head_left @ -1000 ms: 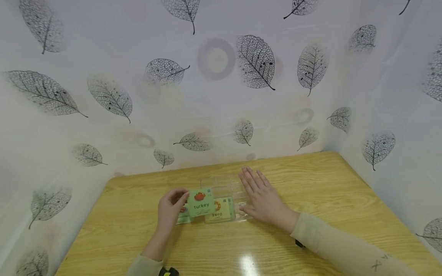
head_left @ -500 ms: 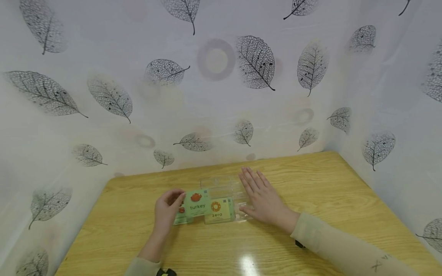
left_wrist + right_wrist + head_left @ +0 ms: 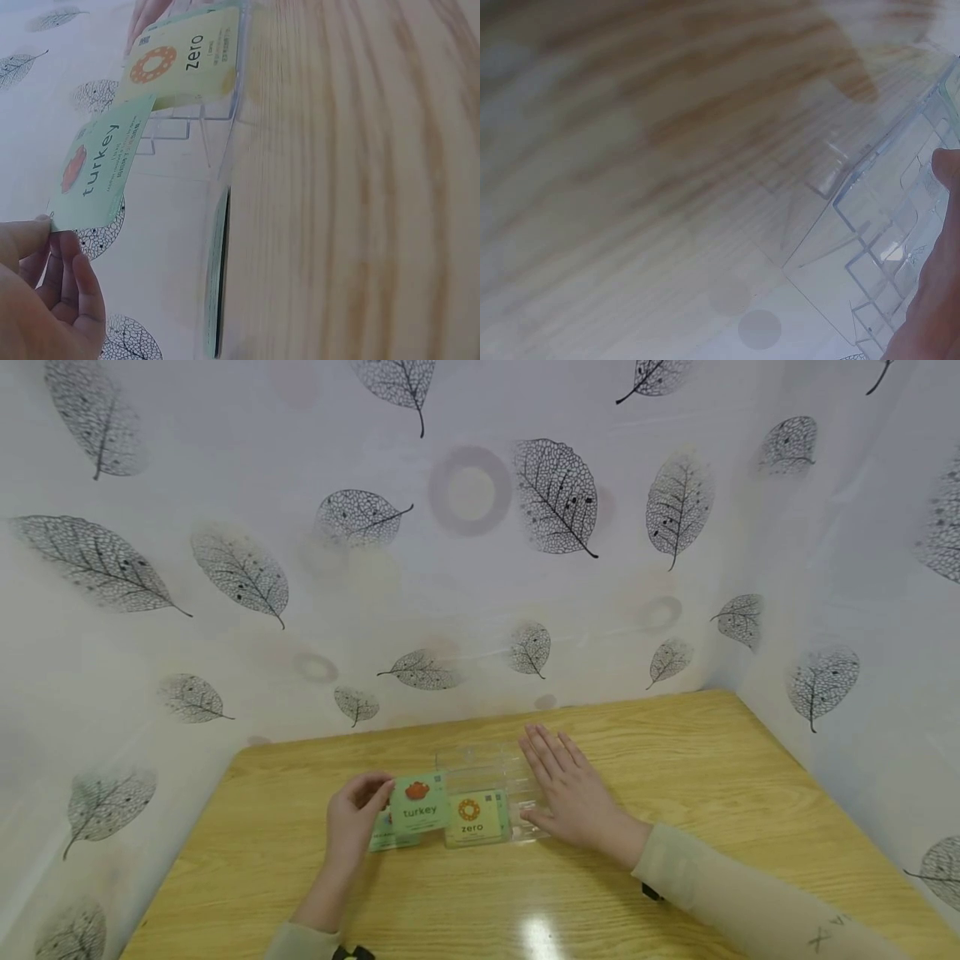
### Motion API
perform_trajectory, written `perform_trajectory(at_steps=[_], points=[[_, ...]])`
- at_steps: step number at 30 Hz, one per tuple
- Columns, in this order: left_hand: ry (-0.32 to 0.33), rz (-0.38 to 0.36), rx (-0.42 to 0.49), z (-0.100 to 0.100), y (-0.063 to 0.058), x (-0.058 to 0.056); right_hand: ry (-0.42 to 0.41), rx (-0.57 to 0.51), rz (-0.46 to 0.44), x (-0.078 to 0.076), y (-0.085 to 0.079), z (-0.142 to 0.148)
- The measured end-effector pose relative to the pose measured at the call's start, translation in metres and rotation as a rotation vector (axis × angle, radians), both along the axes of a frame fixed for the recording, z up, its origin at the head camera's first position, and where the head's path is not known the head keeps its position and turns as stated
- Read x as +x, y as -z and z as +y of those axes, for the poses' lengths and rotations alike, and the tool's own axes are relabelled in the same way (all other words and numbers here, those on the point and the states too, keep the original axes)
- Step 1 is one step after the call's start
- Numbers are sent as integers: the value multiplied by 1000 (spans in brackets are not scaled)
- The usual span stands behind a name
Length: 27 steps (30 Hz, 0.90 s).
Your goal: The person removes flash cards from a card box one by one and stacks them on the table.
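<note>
Thumb and fingers of my left hand (image 3: 352, 822) pinch the left edge of a green flashcard (image 3: 420, 802) printed "turkey". It is held up over a small stack of green cards (image 3: 386, 839) on the table, covering part of them in the head view. In the left wrist view the stack (image 3: 217, 274) shows edge-on. To the right, a yellow "zero" flashcard (image 3: 472, 827) leans in the front of a clear plastic tiered card holder (image 3: 480, 760), with a green card behind it. My right hand (image 3: 573, 793) rests on the holder's right side, fingers straight.
Everything stands on a wood-grain table (image 3: 637, 902). A pale leaf-printed sheet (image 3: 465, 585) rises behind the table and along both its sides. Transparent steps of the holder (image 3: 885, 240) show beside the right hand in the right wrist view.
My left hand has carried the turkey card leftward, away from the zero card, whose picture now shows in full. My right hand and the holder have stayed in place.
</note>
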<state>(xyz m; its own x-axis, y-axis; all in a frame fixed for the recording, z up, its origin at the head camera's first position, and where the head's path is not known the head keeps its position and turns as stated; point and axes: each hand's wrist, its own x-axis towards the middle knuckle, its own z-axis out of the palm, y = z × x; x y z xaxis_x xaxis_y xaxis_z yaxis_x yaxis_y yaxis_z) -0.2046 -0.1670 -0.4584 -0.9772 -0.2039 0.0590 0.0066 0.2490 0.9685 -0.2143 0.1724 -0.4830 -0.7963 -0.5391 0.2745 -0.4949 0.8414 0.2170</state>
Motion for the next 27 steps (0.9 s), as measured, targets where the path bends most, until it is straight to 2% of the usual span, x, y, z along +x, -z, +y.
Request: perform_trajectory(at_steps=[10,17,20,27], points=[[-18,24,6,-10,4,-1,-13,-36,-11,1,0,0],[-34,60,-10,-15,4,0,-5,-15,-12,1,0,1],[-44,56,-22,-17,4,0,-5,-15,-22,2,0,1],[-58,-5,-33,-23,4,-2,-11,-15,5,1,0,0]])
